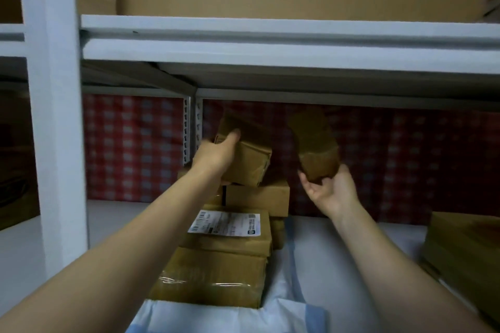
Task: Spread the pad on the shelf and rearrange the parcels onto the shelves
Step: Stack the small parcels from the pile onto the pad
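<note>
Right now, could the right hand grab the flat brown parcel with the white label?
Probably not: the right hand holds a small brown parcel, though the brown labelled parcel lies uncovered below.

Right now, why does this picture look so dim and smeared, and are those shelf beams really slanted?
Head view: dim light under the upper shelf leaves the checked backing murky; the right raised parcel is motion-smeared, the left raised parcel less so, the labelled parcel sharper; glare streaks the taped parcel; the wide lens tilts the white post, so the beams are probably straight.
</note>
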### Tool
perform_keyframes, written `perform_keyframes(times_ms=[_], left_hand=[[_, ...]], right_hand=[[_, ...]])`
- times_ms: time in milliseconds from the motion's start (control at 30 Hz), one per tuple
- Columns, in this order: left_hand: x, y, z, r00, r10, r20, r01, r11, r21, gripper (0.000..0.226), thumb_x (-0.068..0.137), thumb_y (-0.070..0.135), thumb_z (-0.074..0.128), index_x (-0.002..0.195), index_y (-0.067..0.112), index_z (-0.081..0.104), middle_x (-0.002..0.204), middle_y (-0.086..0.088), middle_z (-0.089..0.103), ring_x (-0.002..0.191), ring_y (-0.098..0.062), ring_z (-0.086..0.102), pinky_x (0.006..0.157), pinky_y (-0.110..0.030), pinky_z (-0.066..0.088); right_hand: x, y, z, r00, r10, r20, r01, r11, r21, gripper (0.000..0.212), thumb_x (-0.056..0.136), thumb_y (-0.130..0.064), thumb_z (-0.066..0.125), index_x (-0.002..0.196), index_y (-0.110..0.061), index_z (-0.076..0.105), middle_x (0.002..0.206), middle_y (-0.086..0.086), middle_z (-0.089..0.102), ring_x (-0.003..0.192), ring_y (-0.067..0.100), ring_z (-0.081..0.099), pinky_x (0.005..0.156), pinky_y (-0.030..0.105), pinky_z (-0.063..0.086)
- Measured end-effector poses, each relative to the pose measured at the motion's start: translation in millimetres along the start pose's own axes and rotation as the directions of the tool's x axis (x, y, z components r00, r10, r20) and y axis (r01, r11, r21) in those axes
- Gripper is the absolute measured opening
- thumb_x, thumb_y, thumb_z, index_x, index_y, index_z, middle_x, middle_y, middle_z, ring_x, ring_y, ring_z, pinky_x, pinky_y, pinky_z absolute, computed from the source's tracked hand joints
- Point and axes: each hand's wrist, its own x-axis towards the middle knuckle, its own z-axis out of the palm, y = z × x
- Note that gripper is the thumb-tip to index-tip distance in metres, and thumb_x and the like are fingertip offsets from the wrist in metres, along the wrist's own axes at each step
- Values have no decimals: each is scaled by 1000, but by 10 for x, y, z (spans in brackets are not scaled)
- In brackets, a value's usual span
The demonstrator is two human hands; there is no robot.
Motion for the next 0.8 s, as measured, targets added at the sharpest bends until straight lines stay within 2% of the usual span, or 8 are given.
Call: perform_keyframes(times_ms=[67, 200, 367, 467, 533, 667, 733, 800], left_hand=[[32, -5, 52, 1000, -16, 22, 15, 999, 50, 97, 71, 71, 62, 147, 17, 33, 140, -11, 49, 125, -38, 50, 96, -57, 49], [131, 5, 100, 1000, -19, -7, 20, 973, 230, 125, 49, 93, 44, 147, 16, 35, 145, -15, 46, 131, -39, 44, 108, -54, 38], [121, 92, 130, 975, 153, -162, -20, 784, 620, 81, 87, 75, 37, 148, 23, 35, 155, -17, 25, 143, -37, 17, 112, -50, 21], [179, 102, 161, 947, 308, -95, -164, 714, 681, 60, 90, 63, 46, 143, 35, 42, 151, -9, 38, 142, -35, 25, 115, -52, 18], [226, 140, 191, 932, 362, -25, -246, 680, 691, 55, 89, 60, 49, 140, 41, 44, 146, -2, 47, 139, -32, 34, 114, -54, 21], [259, 324, 259, 937, 322, 139, -333, 691, 641, 50, 81, 59, 51, 123, 33, 59, 119, -1, 64, 113, -28, 58, 104, -54, 41], [263, 417, 276, 923, 341, 181, -376, 693, 615, 36, 91, 45, 58, 118, 22, 64, 109, -3, 67, 101, -26, 62, 97, -49, 50], [278, 521, 298, 898, 384, 216, -432, 671, 603, 30, 96, 32, 57, 120, 16, 63, 114, -6, 67, 102, -27, 63, 93, -44, 52]], right_hand=[[47, 8, 35, 1000, -23, 12, 24, 997, -67, 34, 100, -45, 43, 121, -20, 53, 140, 10, 50, 123, 36, 50, 84, 41, 51], [110, -13, 73, 998, -18, 54, 27, 986, -164, 30, 101, -45, 40, 113, -22, 56, 141, 11, 52, 123, 42, 51, 73, 46, 52], [169, -57, 143, 991, -43, 125, 79, 952, -297, 26, 105, -29, 37, 106, -23, 62, 131, 10, 61, 94, 28, 64, 64, 48, 57], [208, -81, 217, 985, -59, 165, 114, 930, -349, 33, 107, -30, 33, 133, -24, 52, 133, 7, 59, 96, 27, 66, 60, 46, 60], [231, -110, 286, 974, -109, 197, 186, 884, -429, 38, 107, -32, 33, 144, -33, 37, 130, 0, 58, 99, 27, 65, 63, 49, 60], [220, -199, 439, 965, -114, 236, 232, 793, -564, 34, 105, -44, 31, 124, -27, 54, 122, 6, 63, 96, 25, 67, 66, 47, 61], [247, -244, 477, 968, -39, 247, 185, 775, -604, 53, 93, -64, 39, 123, -24, 57, 116, 6, 66, 97, 25, 69, 68, 46, 61], [283, -256, 481, 943, -7, 333, 247, 686, -685, 77, 71, -75, 60, 129, -24, 57, 121, 4, 65, 106, 23, 67, 74, 45, 61]])
